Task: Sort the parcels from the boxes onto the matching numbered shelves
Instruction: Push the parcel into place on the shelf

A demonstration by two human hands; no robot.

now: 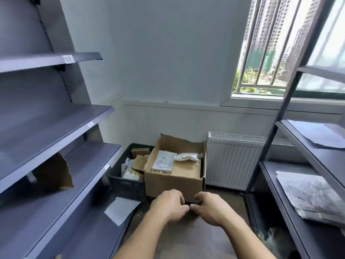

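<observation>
The grey shelves [56,128] on the left are tagged with small labels on the edges (unreadable here), presumably so numbers can be matched. 1 white parcel [121,210] is already laid on the lowest one. The black crate [123,184] and cardboard box [173,182] are parked on the floor by the wall, still loaded with parcels [162,161]. In front, the left hand [169,204] and right hand [209,208] are curled close together. Whether anything's gripped can't be told. A grey bag [313,195] is laid on the right shelving.
</observation>
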